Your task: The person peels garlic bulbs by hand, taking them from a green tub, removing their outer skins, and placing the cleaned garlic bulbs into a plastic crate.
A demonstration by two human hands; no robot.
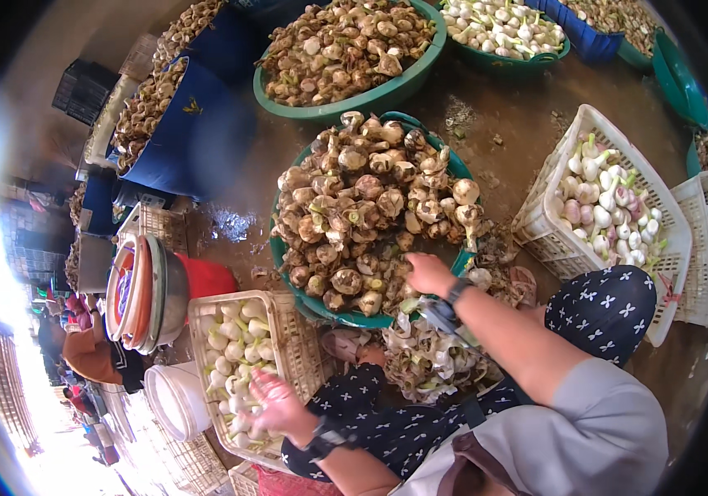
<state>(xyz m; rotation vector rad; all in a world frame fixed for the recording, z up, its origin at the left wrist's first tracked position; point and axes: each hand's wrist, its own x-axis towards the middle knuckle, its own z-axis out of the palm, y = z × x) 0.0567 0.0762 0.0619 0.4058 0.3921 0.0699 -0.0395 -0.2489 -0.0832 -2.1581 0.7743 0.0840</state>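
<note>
Here in the middle of the frame, a round green plastic tub (pixel 458 168) brims with brown, dirt-skinned garlic bulbs (pixel 370 198), and the right hand (pixel 430 274) is right there at the heap's lower right edge, fingers down among the bulbs; whether they are clasping one, I can't tell. Down at lower left, the left hand (pixel 279 407) is released, fingers spread and nothing in its grip, over a cream slatted plastic crate (pixel 300 343) of clean white garlic bulbs (pixel 238 335); contact with them is unclear. Just below the tub, a pile of pale, papery garlic peelings (pixel 437 355) sits between knees in dark trousers with white flowers (pixel 602 310). Over at right, a tilted white slatted plastic crate (pixel 540 240) carries more white and pinkish bulbs (pixel 610 207). Up at top centre, a wide green plastic basin (pixel 329 109) is heaped with brown garlic, and a white plastic bucket (pixel 197 405) stands just beside the cream crate at lower left.
</note>
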